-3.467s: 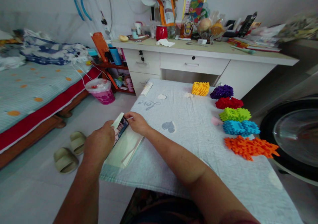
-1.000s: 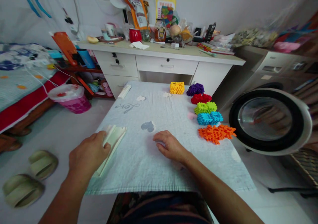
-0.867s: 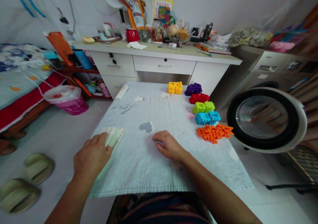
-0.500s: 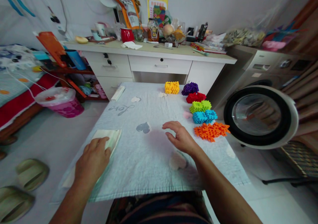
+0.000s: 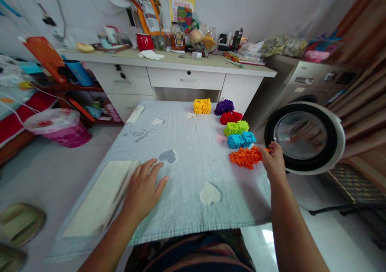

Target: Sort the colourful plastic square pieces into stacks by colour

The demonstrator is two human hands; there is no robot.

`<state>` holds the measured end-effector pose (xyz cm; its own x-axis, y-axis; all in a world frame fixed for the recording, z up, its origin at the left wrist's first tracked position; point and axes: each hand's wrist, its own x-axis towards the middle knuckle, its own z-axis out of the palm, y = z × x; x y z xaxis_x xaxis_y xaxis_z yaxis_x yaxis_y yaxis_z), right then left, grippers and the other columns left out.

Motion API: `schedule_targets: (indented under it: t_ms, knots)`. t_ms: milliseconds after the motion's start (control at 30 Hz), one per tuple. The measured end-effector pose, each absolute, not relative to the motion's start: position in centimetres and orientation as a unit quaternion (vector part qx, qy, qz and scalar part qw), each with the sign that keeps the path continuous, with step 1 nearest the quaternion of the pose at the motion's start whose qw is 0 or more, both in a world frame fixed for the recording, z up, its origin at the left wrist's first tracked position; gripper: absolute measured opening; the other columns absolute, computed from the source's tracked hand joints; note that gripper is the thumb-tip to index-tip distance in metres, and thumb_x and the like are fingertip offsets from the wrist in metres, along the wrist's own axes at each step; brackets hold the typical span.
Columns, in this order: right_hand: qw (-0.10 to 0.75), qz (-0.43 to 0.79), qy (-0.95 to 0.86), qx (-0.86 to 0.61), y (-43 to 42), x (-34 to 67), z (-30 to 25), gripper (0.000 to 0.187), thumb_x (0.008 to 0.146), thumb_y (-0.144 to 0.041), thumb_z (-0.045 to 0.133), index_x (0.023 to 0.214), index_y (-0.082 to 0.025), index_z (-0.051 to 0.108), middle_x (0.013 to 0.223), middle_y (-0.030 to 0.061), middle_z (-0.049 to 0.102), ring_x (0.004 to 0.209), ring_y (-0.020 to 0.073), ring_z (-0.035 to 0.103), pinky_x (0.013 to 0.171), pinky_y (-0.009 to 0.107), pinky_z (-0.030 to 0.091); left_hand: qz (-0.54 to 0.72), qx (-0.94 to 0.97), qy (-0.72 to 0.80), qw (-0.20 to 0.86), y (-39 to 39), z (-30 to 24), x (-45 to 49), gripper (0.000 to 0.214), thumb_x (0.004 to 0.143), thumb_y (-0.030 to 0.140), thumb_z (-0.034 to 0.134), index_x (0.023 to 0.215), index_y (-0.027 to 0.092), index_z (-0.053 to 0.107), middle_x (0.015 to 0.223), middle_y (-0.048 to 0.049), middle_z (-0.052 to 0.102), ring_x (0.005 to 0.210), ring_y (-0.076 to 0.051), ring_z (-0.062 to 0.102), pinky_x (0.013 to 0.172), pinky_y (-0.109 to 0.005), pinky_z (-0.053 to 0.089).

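Observation:
My left hand is open, its fingers spread over the grey-blue tablecloth. It is just right of a long, pale flat stack, whose kind I cannot make out. At the far right of the table, my right hand is at the outer end of a row of orange interlocking toy blocks. Its thumb and fingers are apart around that end. Behind the orange row are blue blocks, lime green blocks, red blocks, purple blocks and yellow blocks.
A small white bar lies at the table's far left corner. A cluttered white desk stands beyond. To the right, a washing machine has its round door swung out near the table. A pink bin is on the left.
My right hand has moved right, from above the middle of the cloth to the orange blocks. My left hand has come off the pale stack and shifted right. The view has turned slightly.

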<state>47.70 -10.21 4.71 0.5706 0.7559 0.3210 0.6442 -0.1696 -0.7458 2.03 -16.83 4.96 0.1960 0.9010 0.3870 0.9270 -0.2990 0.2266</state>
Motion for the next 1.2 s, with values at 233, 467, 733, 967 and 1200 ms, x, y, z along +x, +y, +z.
schedule_targets:
  t_ms: [233,467,733,967,1200]
  knots:
    - [0.441,0.141,-0.414,-0.784,-10.6,46.1,4.6,0.085,0.075,-0.061,0.061,0.143,-0.011,0.047,0.126,0.0178,0.062,0.113,0.0318,0.06,0.1,0.045,0.046,-0.171,-0.851,-0.471,-0.156,-14.9,5.0,10.7,0.05,0.087,0.038,0.063,0.133,0.021,0.056,0.147,-0.0131,0.05,0.137,-0.03,0.044,0.115,-0.049,0.038]
    - [0.424,0.164,-0.454,-0.766,-10.8,45.6,5.1,0.066,0.075,-0.061,0.061,0.122,-0.015,0.065,0.11,0.0131,0.069,0.1,0.0295,0.064,0.092,0.043,0.05,-0.117,-0.87,-0.422,-0.225,-12.5,4.6,17.6,0.089,0.076,0.042,0.073,0.152,0.019,0.034,0.161,-0.0195,0.03,0.148,-0.036,0.029,0.12,-0.05,0.028]
    - [0.404,0.118,-0.489,-0.764,-11.2,44.1,4.6,0.063,0.079,-0.06,0.056,0.123,-0.015,0.065,0.121,0.0164,0.067,0.112,0.0314,0.061,0.099,0.047,0.046,-0.185,-0.85,-0.437,-0.228,-11.3,2.8,24.2,0.108,0.066,0.046,0.081,0.154,0.023,0.024,0.156,-0.0213,0.035,0.143,-0.04,0.037,0.114,-0.055,0.032]
    - [0.371,0.159,-0.52,-0.753,-12.1,41.2,5.4,0.064,0.083,-0.059,0.053,0.126,-0.014,0.062,0.118,0.0168,0.068,0.107,0.0302,0.064,0.096,0.047,0.048,-0.233,-0.828,-0.452,-0.236,-10.8,2.1,25.8,0.11,0.067,0.041,0.082,0.155,0.019,0.02,0.151,-0.0223,0.039,0.137,-0.038,0.043,0.111,-0.053,0.037]
    - [0.403,0.195,-0.569,-0.69,-11.6,36.7,5.7,0.061,0.085,-0.058,0.053,0.127,-0.014,0.06,0.127,0.0185,0.064,0.12,0.0316,0.058,0.107,0.052,0.042,-0.291,-0.803,-0.459,-0.244,-9.9,2.5,23.3,0.084,0.074,0.028,0.072,0.148,0.021,0.033,0.142,-0.0163,0.047,0.13,-0.03,0.051,0.107,-0.046,0.044]
